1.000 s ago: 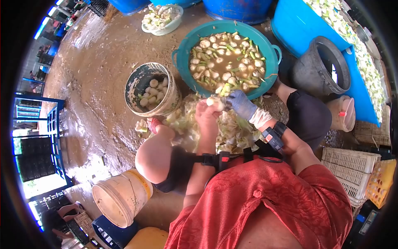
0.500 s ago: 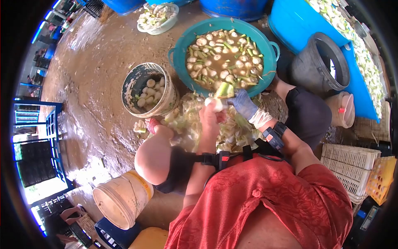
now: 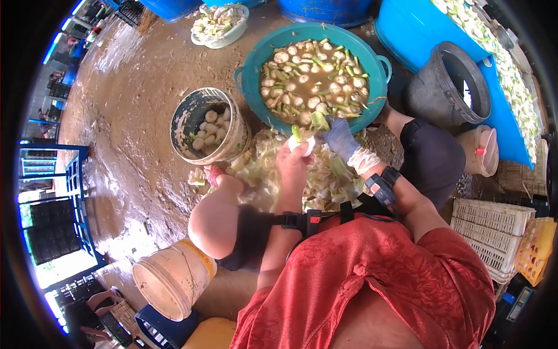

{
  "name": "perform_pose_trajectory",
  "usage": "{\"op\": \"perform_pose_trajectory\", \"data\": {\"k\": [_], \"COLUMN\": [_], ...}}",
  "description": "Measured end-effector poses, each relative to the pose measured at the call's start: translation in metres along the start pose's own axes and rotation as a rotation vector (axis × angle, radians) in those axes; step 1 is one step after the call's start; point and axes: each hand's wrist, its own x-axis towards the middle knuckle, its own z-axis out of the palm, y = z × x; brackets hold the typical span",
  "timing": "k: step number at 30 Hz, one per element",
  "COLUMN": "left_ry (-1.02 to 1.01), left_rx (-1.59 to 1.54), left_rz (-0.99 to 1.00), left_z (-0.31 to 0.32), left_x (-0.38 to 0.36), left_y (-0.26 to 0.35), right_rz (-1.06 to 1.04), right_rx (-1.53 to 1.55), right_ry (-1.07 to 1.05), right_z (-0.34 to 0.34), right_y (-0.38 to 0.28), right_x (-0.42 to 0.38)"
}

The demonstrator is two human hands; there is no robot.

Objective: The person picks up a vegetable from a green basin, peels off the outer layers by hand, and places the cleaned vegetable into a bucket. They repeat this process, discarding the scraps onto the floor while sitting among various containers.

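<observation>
My bare left hand (image 3: 292, 161) is closed around a white garlic bulb (image 3: 301, 143) with a short green stem pointing up, just at the near rim of the green tub. Beside it, my right hand (image 3: 339, 138), in a blue-grey glove, is closed at the fingertips on a pale green strip of outer leaf (image 3: 319, 121). The strip stands partly away from the bulb. The wide green tub (image 3: 251, 87) holds brown water with many stemmed bulbs floating in it. Below both hands lies a heap of peeled-off skins (image 3: 334, 183).
Left of the hands stands a dirty bucket (image 3: 233, 148) with trimmed white bulbs inside. A pale basin (image 3: 224, 39) of peelings is farther back. At right are a grey bucket (image 3: 423, 93), a blue bin (image 3: 401, 29) and white crates (image 3: 485, 232). A cream bucket (image 3: 171, 285) lies at lower left.
The bulb in my left hand has turned so its stem points up. My right hand has shifted slightly right, drawing the leaf strip away from the bulb.
</observation>
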Motion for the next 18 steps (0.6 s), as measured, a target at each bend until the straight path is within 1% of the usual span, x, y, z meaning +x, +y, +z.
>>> {"op": "perform_pose_trajectory", "data": {"k": [1, 3, 4, 5, 7, 8, 9, 10, 11, 12, 13, 14, 15, 16, 17, 18], "left_ry": [-0.001, -0.032, -0.077, -0.074, -0.056, -0.058, 0.002, 0.064, 0.066, 0.08, 0.089, 0.106, 0.103, 0.117, 0.134, 0.108], "left_rx": [0.001, -0.17, -0.149, -0.149, -0.078, -0.082, -0.074, -0.064, -0.065, 0.049, 0.163, 0.255, 0.257, 0.295, 0.333, 0.312], "left_rz": [-0.001, -0.022, -0.026, -0.027, -0.006, -0.006, 0.05, 0.102, 0.097, 0.086, 0.076, 0.082, 0.082, 0.067, 0.051, 0.034], "left_z": [0.009, 0.024, 0.021, 0.02, 0.021, 0.022, 0.025, 0.026, 0.024, 0.024, 0.024, 0.025, 0.025, 0.024, 0.023, 0.021], "left_x": [-0.004, -0.014, -0.014, -0.014, -0.012, -0.01, -0.009, -0.009, -0.008, -0.007, -0.005, -0.006, -0.006, -0.006, -0.007, -0.009], "left_y": [0.005, 0.013, 0.014, 0.014, 0.014, 0.013, 0.012, 0.011, 0.009, 0.008, 0.008, 0.007, 0.005, 0.004, 0.003, 0.003], "right_rz": [0.0, 0.097, 0.066, 0.067, -0.013, -0.076, -0.074, -0.065, -0.051, -0.313, -0.31, -0.392, -0.474, -0.491, -0.49, -0.458], "right_rx": [0.0, -0.442, -0.608, -0.608, -0.901, -0.836, -0.84, -0.448, -0.058, -0.114, -0.113, -0.213, -0.312, -0.444, -0.443, -0.501], "right_ry": [0.002, 0.023, -0.143, -0.146, -0.59, -0.54, -0.541, -0.38, -0.211, -0.129, -0.123, -0.11, -0.1, -0.063, -0.064, -0.081], "right_z": [-0.002, -0.009, -0.015, -0.018, -0.036, -0.042, -0.042, -0.041, -0.039, -0.035, -0.032, -0.028, -0.024, -0.022, -0.021, -0.021], "right_y": [0.013, 0.028, 0.031, 0.036, -0.008, -0.026, -0.026, -0.024, -0.022, -0.026, -0.03, -0.033, -0.036, -0.039, -0.042, -0.045], "right_x": [0.007, 0.015, 0.015, 0.012, -0.012, -0.019, -0.021, -0.024, -0.026, -0.027, -0.027, -0.026, -0.026, -0.027, -0.027, -0.027]}}
